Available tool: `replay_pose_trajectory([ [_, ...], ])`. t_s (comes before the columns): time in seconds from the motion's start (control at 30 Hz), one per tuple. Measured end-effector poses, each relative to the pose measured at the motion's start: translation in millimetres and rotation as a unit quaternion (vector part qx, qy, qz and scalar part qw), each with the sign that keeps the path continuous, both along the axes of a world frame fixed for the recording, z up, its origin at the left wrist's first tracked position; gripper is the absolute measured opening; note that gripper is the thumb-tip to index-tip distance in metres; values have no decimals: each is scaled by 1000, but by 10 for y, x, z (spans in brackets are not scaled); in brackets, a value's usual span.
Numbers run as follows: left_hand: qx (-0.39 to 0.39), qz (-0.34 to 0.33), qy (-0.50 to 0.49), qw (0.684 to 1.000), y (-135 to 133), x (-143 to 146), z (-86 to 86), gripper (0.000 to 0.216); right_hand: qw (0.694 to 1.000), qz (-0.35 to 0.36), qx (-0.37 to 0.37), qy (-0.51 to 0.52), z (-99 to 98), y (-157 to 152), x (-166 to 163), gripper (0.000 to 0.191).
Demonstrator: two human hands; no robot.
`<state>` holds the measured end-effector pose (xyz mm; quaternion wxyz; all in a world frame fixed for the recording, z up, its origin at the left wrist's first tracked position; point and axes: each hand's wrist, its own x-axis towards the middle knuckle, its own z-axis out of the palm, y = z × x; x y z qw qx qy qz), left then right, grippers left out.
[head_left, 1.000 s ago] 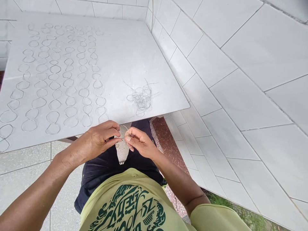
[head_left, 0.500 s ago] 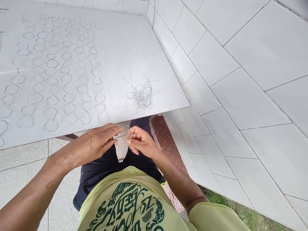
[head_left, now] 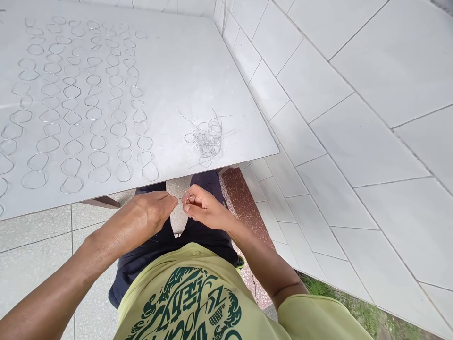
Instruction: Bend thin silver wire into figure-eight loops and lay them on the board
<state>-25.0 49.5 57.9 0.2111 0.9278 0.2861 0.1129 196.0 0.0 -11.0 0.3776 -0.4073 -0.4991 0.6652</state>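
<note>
A thin silvery wire [head_left: 184, 190] bends in a curve between my hands, just off the table's front edge and above my lap. My right hand [head_left: 202, 204] pinches it between thumb and fingertips. Opposite, my left hand [head_left: 155, 208] has its fingers pressed together, the tips close to the wire; its thumb is mostly hidden, and it seems to grip the wire's other end. Beyond my hands lies a tangled heap of wires [head_left: 208, 141]. Rows of wire figure-eights [head_left: 100, 166] cover the left side of the white table [head_left: 170, 89].
White tiled wall [head_left: 339, 141] runs along the right side, close to the table's right edge. A table leg [head_left: 102, 202] shows under the front edge. Below are speckled floor tiles [head_left: 38, 236] and a reddish-brown strip [head_left: 242, 198].
My left hand's fingers have closed together from a parted pose, near the wire. My right hand, still pinching the wire, has shifted slightly left. The view has moved a little.
</note>
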Motion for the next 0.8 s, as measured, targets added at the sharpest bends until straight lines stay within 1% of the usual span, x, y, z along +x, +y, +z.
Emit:
replay_pose_trajectory([
  [0.1,54,10,56,997,-114,121,-36,30,996,-20,46,-71,-64,8,-37,22],
  [0.17,73,38,66,994,-181,191,-72,30,993,-26,67,-89,-96,9,-58,22],
  [0.3,68,105,58,991,-253,273,-132,28,991,-30,91,-89,-109,5,-91,23],
  [0.4,71,136,50,987,-264,291,-128,30,992,-27,101,-69,-104,4,-113,23],
  [0.5,79,139,53,986,-261,288,-100,31,993,-23,108,-50,-103,10,-121,24],
  [0.6,67,129,51,988,-259,269,-93,31,995,-10,93,-32,-86,19,-103,26],
  [0.7,52,124,28,991,-258,242,-123,29,998,1,69,-12,-42,23,-72,31],
  [0.8,46,124,-4,991,-258,219,-167,27,999,-9,50,0,2,16,-60,33],
])
